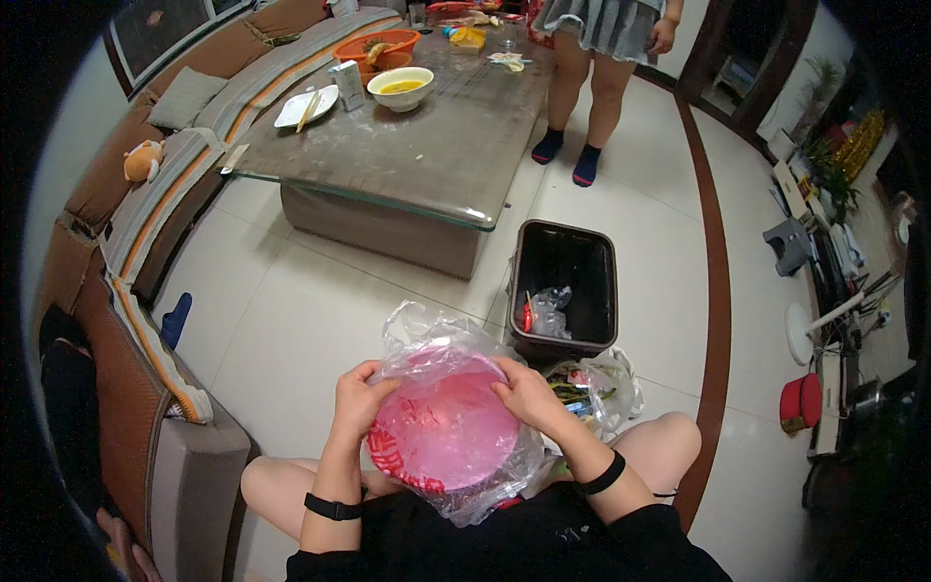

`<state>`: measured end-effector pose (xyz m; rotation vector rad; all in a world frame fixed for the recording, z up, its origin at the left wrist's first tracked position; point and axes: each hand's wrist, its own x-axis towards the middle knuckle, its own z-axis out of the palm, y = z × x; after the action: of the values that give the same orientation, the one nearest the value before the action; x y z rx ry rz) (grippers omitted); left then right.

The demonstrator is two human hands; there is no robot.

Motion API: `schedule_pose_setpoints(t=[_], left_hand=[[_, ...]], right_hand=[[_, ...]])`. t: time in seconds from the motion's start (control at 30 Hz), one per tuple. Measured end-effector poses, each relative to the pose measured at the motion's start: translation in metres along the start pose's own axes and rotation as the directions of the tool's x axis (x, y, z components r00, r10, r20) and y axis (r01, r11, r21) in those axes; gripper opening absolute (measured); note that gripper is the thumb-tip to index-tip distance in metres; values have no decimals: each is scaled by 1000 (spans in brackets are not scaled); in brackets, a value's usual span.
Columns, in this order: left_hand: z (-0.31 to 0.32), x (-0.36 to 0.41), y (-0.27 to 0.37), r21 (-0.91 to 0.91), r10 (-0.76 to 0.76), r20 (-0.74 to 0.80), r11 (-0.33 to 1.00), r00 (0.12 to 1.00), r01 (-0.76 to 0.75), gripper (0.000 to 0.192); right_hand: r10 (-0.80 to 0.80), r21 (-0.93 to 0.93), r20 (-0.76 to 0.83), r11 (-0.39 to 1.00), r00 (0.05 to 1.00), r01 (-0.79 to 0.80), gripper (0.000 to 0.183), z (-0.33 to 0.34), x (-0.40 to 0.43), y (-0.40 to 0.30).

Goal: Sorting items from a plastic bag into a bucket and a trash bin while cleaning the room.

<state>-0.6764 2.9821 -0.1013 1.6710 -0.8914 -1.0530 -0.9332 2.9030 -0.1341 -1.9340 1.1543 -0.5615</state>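
A pink round basin point(451, 429) lies before me, covered by a clear plastic bag point(429, 335) with red printing. My left hand point(364, 396) grips the far left rim through the film, thumb on the inner side. At the far right rim, my right hand point(527, 393) pinches the bag and basin edge. Crumpled film hangs over the near side and bunches beyond the far rim. Whether anything lies under the film in the basin cannot be told. To the right, a second clear bag point(607, 389) holds green stalks and small packets.
Just beyond stands a black bin point(564, 276) with some plastic waste. A glass-topped table point(436, 160) bears a bowl point(401, 89), a plate point(307, 106) with chopsticks and an orange basket point(377, 47). Another person point(593, 87) stands beside it. A sofa point(120, 349) runs along the left.
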Motion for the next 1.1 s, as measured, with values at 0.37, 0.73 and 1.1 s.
schedule_pose_setpoints(t=[0.37,0.73,1.1], left_hand=[[-12,5,-16,-184,-35,-64,983,997,23,19],[-5,11,-23,-169,18,-142,985,990,-42,20],[0,18,-22,-299,8,-226,951,974,-78,18]], right_hand=[[-101,-116,-130,990,986,86,56,3,-8,-11],[54,-198,-101,977,993,-73,80,10,-15,15],[276,-96,166,960,947,-263,88,-17,-8,5]])
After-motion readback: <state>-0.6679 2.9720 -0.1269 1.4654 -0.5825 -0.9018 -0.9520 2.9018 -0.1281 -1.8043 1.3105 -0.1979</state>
